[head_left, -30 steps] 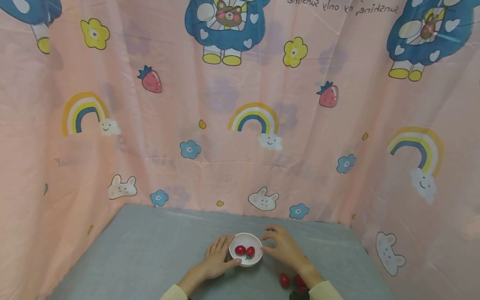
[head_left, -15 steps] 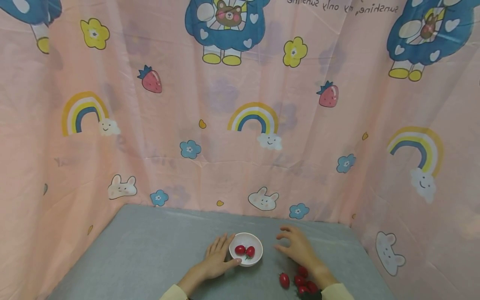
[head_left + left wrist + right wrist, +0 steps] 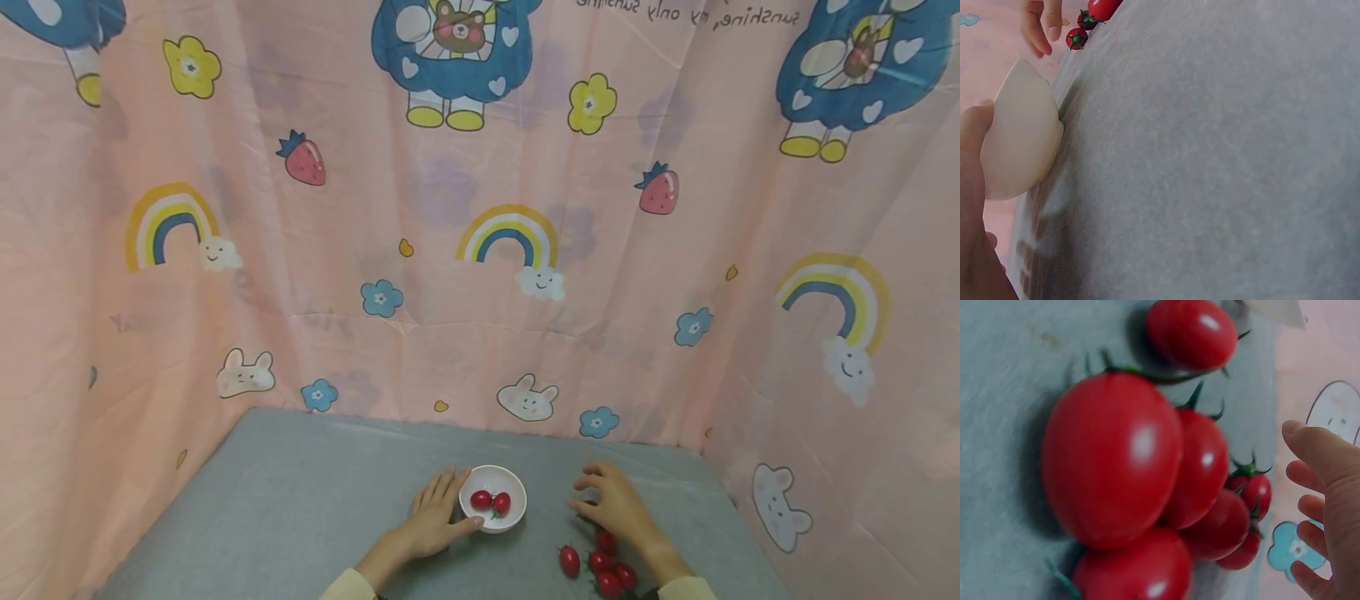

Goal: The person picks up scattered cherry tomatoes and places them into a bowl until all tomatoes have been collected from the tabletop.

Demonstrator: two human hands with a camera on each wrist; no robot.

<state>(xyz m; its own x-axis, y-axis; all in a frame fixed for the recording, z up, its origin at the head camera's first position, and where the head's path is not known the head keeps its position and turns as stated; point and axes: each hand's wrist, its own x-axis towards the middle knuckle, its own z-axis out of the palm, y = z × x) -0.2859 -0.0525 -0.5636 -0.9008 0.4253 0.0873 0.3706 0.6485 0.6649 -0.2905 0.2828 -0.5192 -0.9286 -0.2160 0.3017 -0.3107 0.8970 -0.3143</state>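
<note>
My left hand (image 3: 433, 517) holds the left side of a small white bowl (image 3: 517, 518), thumb at the near rim and index fingertip at the far rim. Two red cherry tomatoes (image 3: 481, 500) lie in the bowl. In the left wrist view the bowl (image 3: 1022, 134) shows side-on beside the thumb. My right hand (image 3: 615, 504) hovers right of the bowl with loosely bent fingers and nothing between them. Just below it, several cherry tomatoes (image 3: 600, 561) with green stems sit clustered on the table, and one tomato (image 3: 569, 562) lies apart to their left. The right wrist view shows the cluster (image 3: 1113, 459) close up.
A grey cloth-covered table (image 3: 300, 500) spreads under both hands. Behind it and at the sides hangs a pink printed curtain (image 3: 337, 233). A dark object (image 3: 651, 594) shows partly beside the right sleeve at the bottom edge.
My right hand has moved away from the bowl to the right and slightly nearer, over the far end of the cluster, uncovering more tomatoes. My left hand and the bowl stay put.
</note>
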